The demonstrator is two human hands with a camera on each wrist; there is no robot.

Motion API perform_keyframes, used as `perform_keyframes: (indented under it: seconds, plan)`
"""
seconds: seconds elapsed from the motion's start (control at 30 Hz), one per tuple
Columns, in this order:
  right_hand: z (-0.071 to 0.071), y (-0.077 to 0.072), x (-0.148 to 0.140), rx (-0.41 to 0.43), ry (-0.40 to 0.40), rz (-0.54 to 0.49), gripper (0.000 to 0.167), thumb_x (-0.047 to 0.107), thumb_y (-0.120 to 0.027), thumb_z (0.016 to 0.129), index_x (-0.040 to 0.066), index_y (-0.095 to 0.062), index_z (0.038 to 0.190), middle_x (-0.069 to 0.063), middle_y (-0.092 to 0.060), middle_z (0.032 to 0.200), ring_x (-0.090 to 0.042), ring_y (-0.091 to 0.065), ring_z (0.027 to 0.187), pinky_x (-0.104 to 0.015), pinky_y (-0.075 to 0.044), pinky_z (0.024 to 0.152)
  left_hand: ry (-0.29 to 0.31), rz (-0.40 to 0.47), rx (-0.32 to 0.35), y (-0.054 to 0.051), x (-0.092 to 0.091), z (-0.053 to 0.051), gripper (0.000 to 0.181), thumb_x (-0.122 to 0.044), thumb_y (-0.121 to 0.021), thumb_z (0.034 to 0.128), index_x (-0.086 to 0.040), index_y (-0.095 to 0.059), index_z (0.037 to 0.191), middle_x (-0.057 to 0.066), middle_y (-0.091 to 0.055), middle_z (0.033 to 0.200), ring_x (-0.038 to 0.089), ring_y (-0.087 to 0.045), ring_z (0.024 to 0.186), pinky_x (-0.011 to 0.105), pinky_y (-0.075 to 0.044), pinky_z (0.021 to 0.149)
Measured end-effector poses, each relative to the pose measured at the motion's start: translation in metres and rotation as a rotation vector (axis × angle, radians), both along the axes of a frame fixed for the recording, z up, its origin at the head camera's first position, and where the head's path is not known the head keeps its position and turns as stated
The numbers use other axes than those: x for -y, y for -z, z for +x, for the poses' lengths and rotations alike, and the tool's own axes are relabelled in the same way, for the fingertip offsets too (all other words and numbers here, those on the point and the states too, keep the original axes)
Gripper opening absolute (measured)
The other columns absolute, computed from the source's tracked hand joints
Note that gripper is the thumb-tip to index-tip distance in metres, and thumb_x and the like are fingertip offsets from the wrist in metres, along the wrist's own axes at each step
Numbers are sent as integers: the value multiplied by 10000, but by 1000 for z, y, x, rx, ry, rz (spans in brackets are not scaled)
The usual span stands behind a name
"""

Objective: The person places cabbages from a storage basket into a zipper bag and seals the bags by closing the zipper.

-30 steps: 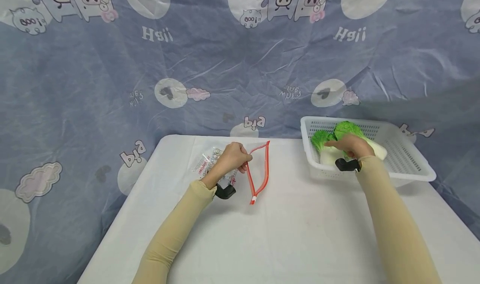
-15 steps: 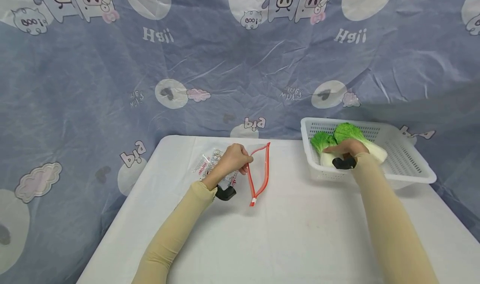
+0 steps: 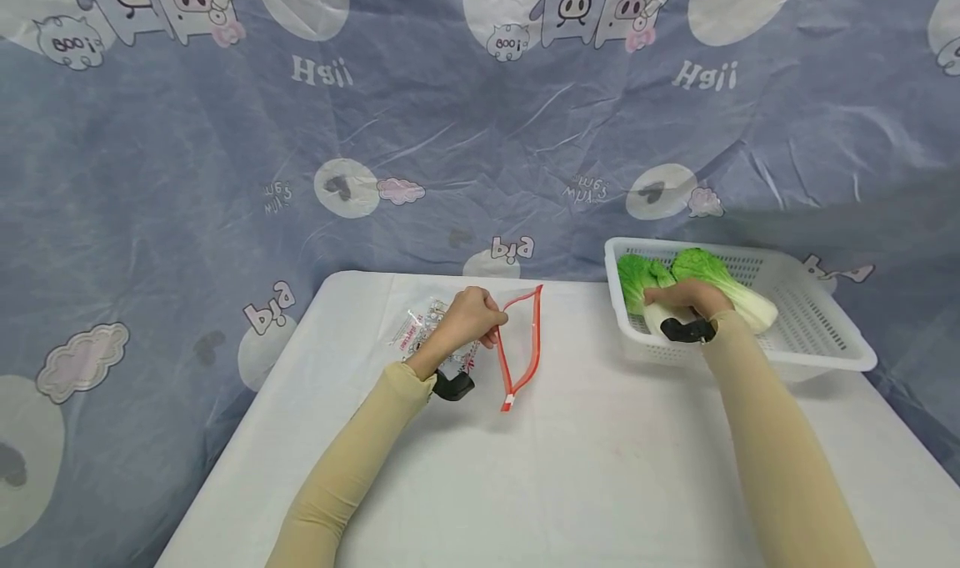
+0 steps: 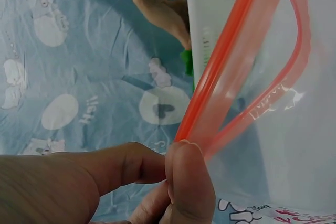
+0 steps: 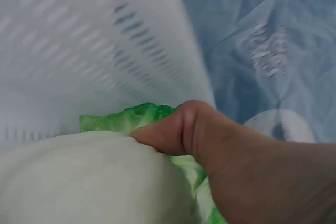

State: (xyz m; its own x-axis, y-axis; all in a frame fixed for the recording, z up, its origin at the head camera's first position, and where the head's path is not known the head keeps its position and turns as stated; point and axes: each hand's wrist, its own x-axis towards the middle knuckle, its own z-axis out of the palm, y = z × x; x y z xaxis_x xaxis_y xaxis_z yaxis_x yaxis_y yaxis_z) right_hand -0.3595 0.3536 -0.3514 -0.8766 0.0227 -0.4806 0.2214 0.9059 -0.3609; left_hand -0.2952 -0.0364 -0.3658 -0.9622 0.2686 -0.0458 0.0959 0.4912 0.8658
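My left hand pinches the red zip edge of a clear zip bag between thumb and finger. The bag's mouth gapes toward the right, and its printed body lies partly under the hand. In the left wrist view the red zip strip runs up from the fingertips. My right hand reaches into a white basket and grips the nearer napa cabbage, green leaves to the left. In the right wrist view the thumb presses on its white base; the other fingers are hidden.
A second napa cabbage lies behind the right hand in the same basket. The basket's slotted wall rises around both. A white-covered table bears everything, and a patterned blue-grey cloth hangs behind.
My right hand has lowered onto the nearer cabbage and taken hold of it. That cabbage has shifted slightly, with its leaves raised. My left hand and the bag have hardly moved.
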Motion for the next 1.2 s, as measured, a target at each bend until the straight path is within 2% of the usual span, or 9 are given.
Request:
perform_keyframes:
  seconds: [0.1, 0.17, 0.27, 0.4, 0.57, 0.8, 0.97, 1.07, 1.2]
  plan:
    - [5, -7, 5, -106, 3, -48, 606, 608, -494, 911, 12, -547, 815, -106, -502, 692, -187, -434, 628, -302, -402, 606, -7, 16, -6, 0, 0, -1, 123, -75, -643, 874, 6, -608, 788, 81, -621, 570, 167, -627, 441, 375, -586, 573]
    - [9, -11, 9, -173, 41, -108, 556, 605, -519, 898, 68, -500, 754, 2, -375, 673, -126, -335, 583, -278, -355, 559, -11, 22, -9, 0, 0, -1, 120, -69, -644, 871, 6, -608, 784, 77, -620, 572, 161, -625, 442, 368, -585, 568]
    - [18, -15, 15, -293, 105, -195, 699, 618, -535, 888, -75, -554, 978, -111, -482, 869, -205, -474, 728, -311, -446, 641, -18, 26, -9, -1, 0, -2, 116, -65, -646, 869, 6, -609, 785, 75, -622, 575, 163, -630, 447, 345, -581, 549]
    - [30, -16, 27, -491, 216, -265, 813, 578, -578, 873, -150, -437, 1207, -259, -492, 1124, -321, -533, 946, -391, -513, 763, -26, 30, 1, -1, 0, -2, 104, -65, -646, 867, 4, -604, 802, 77, -626, 586, 166, -634, 452, 370, -586, 575]
    - [42, -18, 42, -656, 345, -330, 951, 500, -609, 855, -93, -135, 1427, -340, -377, 1331, -419, -462, 1165, -522, -471, 947, -19, 43, -8, 0, 0, 0, 83, -64, -634, 874, 2, -623, 824, 77, -629, 599, 157, -633, 461, 385, -589, 595]
    - [59, -25, 71, -916, 403, -501, 784, 316, -672, 835, 135, -236, 1460, -135, -431, 1377, -261, -485, 1215, -421, -453, 1013, -7, 51, -31, 0, 0, -1, 81, -58, -606, 880, -2, -632, 827, 68, -620, 578, 153, -625, 454, 372, -585, 576]
    - [75, -18, 104, -962, 406, -674, 716, 234, -691, 834, 186, -307, 1437, -92, -496, 1342, -191, -511, 1207, -331, -439, 1032, 0, 32, -26, 0, 0, 0, 82, -62, -601, 896, -6, -631, 844, 74, -618, 587, 156, -625, 459, 296, -562, 513]
    - [83, -6, 124, -906, 374, -740, 702, 238, -694, 843, 137, -326, 1433, -107, -491, 1340, -217, -501, 1227, -349, -411, 1065, 0, 22, -29, 0, -1, 0, 80, -59, -600, 904, -5, -633, 854, 81, -624, 598, 152, -624, 462, 292, -560, 510]
    - [91, 16, 151, -819, 313, -740, 676, 276, -688, 856, 64, -353, 1404, -154, -517, 1293, -269, -516, 1200, -398, -395, 1060, -2, 14, -42, -1, -2, 1, 89, -70, -598, 918, -7, -630, 863, 90, -632, 608, 155, -632, 474, 301, -565, 520]
